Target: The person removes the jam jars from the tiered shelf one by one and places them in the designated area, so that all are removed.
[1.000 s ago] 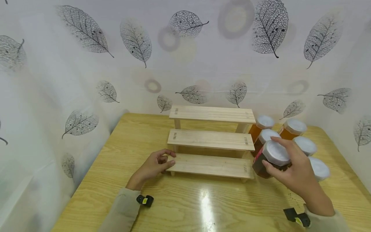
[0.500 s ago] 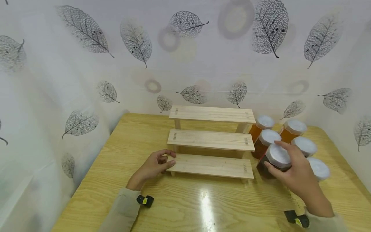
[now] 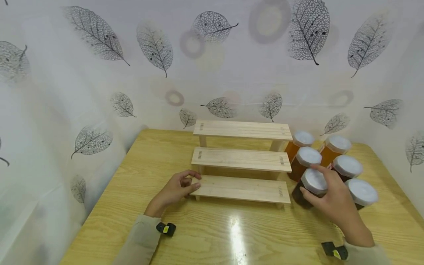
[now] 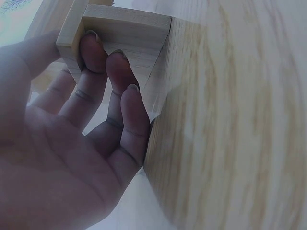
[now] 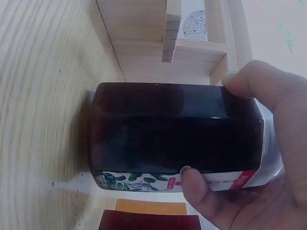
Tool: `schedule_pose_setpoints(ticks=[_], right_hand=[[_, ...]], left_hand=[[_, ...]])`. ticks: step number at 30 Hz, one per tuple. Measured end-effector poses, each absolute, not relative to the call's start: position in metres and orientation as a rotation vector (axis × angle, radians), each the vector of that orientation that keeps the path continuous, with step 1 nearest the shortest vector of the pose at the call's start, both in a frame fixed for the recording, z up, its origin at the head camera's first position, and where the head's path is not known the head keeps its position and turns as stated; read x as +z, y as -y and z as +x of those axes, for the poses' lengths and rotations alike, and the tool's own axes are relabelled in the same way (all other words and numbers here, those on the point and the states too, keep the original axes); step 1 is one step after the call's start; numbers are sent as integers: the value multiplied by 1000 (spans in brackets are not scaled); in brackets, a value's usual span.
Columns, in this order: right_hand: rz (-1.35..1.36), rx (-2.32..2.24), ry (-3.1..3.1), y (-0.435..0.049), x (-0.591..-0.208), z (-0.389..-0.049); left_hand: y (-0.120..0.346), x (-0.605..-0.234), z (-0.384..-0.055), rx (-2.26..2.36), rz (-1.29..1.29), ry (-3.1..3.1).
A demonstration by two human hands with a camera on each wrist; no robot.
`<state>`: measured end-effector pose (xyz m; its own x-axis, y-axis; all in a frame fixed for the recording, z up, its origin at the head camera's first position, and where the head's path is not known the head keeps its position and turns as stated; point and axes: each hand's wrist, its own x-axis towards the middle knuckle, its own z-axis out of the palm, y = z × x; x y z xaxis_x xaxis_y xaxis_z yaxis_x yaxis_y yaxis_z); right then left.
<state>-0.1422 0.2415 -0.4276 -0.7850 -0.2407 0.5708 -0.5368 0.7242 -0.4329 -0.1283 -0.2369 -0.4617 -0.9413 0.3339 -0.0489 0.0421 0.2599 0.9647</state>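
Observation:
A three-step wooden display stand (image 3: 240, 188) stands on the table. My left hand (image 3: 173, 189) grips the left end of its lowest step; in the left wrist view its curled fingers lie against the wood beside a leg (image 4: 127, 28). My right hand (image 3: 338, 202) holds an octagonal jar (image 3: 303, 195) with a white lid, thumb on one side and fingers on the other, right of the lowest step. In the right wrist view the jar (image 5: 172, 129) has dark contents and a printed label. Whether its base touches the table I cannot tell.
Several more white-lidded jars cluster at the right: a dark one (image 3: 299, 167) behind the held jar, amber ones (image 3: 328, 156) at the back, and others (image 3: 361, 193) beside my right hand. A leaf-print curtain (image 3: 232, 73) hangs behind the wood-grain table (image 3: 142, 154).
My right hand has brought the held jar slightly right and lower, from a tilt to nearly upright, close to the other jars. The left hand has stayed on the stand.

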Motion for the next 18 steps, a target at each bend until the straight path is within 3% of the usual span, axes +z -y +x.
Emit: schedule_pose_setpoints(ticks=[18], right_hand=[[494,866,2592,-244,-428,-144]], left_hand=[[240,-460,-131,1702,371,-2326]])
